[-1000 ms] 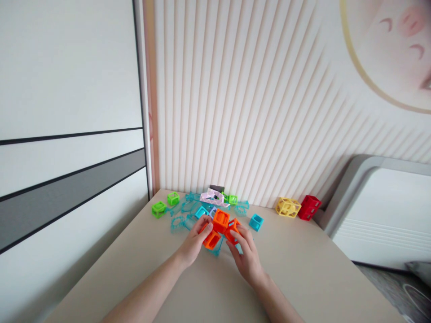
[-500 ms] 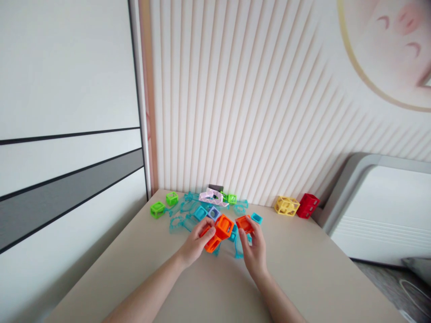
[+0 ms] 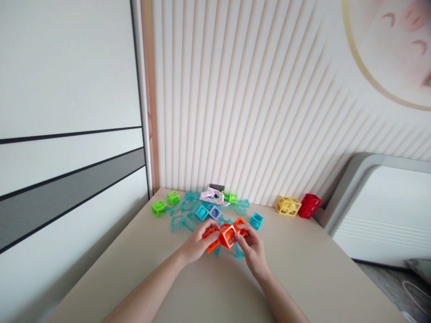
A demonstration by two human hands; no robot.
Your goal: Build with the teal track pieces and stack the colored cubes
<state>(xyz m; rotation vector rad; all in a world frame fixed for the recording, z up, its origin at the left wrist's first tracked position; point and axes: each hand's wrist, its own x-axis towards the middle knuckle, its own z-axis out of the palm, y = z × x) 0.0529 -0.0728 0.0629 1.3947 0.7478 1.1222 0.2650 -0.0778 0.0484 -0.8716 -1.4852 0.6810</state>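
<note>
Both my hands meet at the middle of the beige table (image 3: 303, 278) around a row of hollow orange cubes (image 3: 227, 235). My left hand (image 3: 197, 242) pinches the left end of the row, with fingers curled round the cubes. My right hand (image 3: 252, 246) grips the right end, thumb and fingers closed on the rightmost orange cube. The cubes are held just above the table. Clear teal plastic frames (image 3: 183, 220) lie behind and under them.
Two green cubes (image 3: 159, 208) sit at the back left. A teal cube (image 3: 256, 220) lies to the right of my hands. A yellow cube (image 3: 288, 205) and a red cube (image 3: 309, 206) stand by the ribbed wall. A white bed frame (image 3: 380, 215) borders the table's right.
My right hand held one orange cube apart from the others half a second ago. It has now brought that cube against the cubes in my left hand, forming one row.
</note>
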